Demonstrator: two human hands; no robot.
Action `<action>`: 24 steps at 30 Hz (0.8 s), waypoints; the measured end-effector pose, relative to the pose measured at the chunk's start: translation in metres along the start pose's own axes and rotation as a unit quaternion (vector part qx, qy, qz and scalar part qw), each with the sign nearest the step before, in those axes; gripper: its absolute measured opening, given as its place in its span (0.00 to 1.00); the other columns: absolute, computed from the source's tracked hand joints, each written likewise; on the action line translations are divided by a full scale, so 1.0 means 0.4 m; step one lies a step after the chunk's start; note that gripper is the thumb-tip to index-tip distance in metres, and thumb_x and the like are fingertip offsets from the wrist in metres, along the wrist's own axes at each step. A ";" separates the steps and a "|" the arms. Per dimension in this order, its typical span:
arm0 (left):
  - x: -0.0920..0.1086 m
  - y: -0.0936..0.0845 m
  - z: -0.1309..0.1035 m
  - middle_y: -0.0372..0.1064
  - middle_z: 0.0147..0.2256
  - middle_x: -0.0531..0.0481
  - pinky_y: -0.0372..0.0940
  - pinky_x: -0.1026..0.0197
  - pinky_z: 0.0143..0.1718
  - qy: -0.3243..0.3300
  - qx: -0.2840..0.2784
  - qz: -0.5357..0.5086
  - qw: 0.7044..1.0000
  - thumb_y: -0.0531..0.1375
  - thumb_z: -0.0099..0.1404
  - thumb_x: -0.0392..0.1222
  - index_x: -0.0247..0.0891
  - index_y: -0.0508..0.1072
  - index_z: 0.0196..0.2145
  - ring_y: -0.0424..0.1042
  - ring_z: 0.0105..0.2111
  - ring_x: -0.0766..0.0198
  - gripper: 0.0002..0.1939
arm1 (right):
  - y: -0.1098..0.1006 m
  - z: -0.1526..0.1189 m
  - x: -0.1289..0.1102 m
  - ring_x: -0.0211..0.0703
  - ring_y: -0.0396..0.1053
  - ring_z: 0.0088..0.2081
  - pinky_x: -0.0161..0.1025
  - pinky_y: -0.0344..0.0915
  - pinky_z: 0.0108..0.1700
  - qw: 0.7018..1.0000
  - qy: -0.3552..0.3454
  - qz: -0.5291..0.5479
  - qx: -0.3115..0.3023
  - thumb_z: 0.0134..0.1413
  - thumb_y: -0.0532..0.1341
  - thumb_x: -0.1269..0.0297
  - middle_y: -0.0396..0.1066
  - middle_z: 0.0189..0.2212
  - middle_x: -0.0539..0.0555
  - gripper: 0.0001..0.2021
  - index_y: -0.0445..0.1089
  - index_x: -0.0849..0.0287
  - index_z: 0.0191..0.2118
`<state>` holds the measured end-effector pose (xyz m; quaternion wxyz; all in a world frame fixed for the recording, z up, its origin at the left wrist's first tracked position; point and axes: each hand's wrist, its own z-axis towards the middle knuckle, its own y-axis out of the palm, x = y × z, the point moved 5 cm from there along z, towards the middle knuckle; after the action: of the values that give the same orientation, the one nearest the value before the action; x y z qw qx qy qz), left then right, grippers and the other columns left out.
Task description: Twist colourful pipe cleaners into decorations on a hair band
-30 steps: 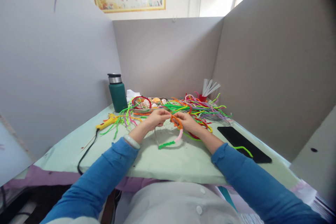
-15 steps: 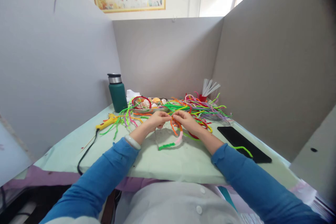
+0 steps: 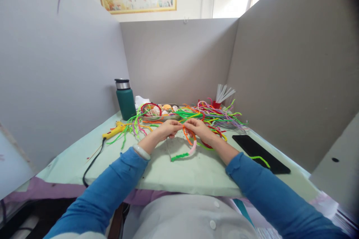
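Near the middle of the table, my left hand (image 3: 171, 128) and my right hand (image 3: 195, 127) meet fingertip to fingertip. Both are closed in a pinch on an orange pipe cleaner (image 3: 188, 136), which bends down below the right fingers. A pink section (image 3: 193, 148) and a green fuzzy section (image 3: 180, 156) hang in a curve under it. A thin grey stem (image 3: 168, 150) runs from the green end up towards my left hand. The exact spot pinched is hidden by the fingertips.
Behind my hands lie a metal tray (image 3: 159, 118) of small pieces and a heap of pipe cleaners (image 3: 213, 115). A green bottle (image 3: 126, 102) and yellow glue gun (image 3: 114, 130) are left; a red cup (image 3: 216, 105) and black flat object (image 3: 259, 154) are right.
The hanging pink and green sections have shifted slightly to the right. Both hands keep nearly the same place and the same pinch.
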<state>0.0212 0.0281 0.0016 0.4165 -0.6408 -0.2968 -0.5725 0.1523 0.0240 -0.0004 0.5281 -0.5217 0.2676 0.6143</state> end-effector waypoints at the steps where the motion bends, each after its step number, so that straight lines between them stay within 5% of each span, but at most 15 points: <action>1: 0.002 0.003 -0.001 0.44 0.16 0.62 0.42 0.68 0.16 0.004 0.001 0.009 1.000 0.63 0.50 0.49 0.33 0.66 0.31 0.44 0.14 0.77 0.17 | 0.000 -0.001 0.000 0.30 0.58 0.18 0.28 0.55 0.19 1.000 -0.004 -0.012 0.005 0.47 0.58 0.53 0.63 0.19 0.46 0.14 0.62 0.61 0.31; 24: -0.020 -0.003 0.008 0.44 0.16 0.61 0.39 0.67 0.16 -0.012 -0.020 0.049 0.999 0.63 0.47 0.55 0.36 0.61 0.25 0.43 0.15 0.77 0.21 | 0.013 -0.003 0.001 0.31 0.59 0.18 0.30 0.58 0.20 1.000 0.015 -0.024 0.004 0.47 0.58 0.62 0.64 0.20 0.46 0.07 0.63 0.61 0.30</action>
<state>0.0203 0.0323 -0.0061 0.4278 -0.6697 -0.2588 -0.5490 0.1478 0.0214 -0.0025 0.5406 -0.5349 0.2657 0.5925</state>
